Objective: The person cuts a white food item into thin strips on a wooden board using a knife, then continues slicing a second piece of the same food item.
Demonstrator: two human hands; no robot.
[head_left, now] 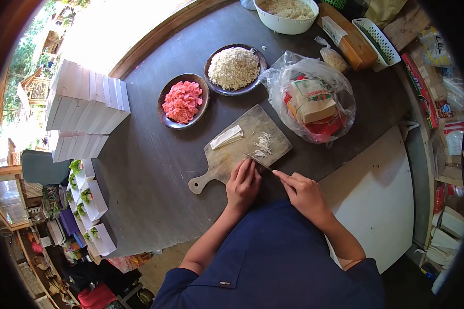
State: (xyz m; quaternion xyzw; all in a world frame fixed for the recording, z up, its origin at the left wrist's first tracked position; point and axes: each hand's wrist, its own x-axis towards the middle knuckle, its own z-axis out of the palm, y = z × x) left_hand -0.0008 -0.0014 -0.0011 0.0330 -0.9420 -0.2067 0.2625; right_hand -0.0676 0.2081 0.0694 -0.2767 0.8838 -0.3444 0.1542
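My right hand (305, 194) grips the handle of a knife (259, 163), its blade lying over the near edge of a wooden cutting board (265, 121). My left hand (244, 184) rests on that edge with the fingers bent together beside the blade; whatever they pinch is hidden beneath them. On the board sit a few pale, flat strips (227, 136) side by side and a small heap of thin white shreds (263, 144). Farther back, one dark bowl holds pink pieces (182, 102) and a second holds pale shreds (234, 68).
A clear plastic bag (278, 85) with packages lies right of the board. Behind are a white basin (288, 23) and a brown package (353, 44). White boxes (87, 103) are stacked left, with open boxes (95, 201) holding greens nearer me. A white panel (379, 201) lies at right.
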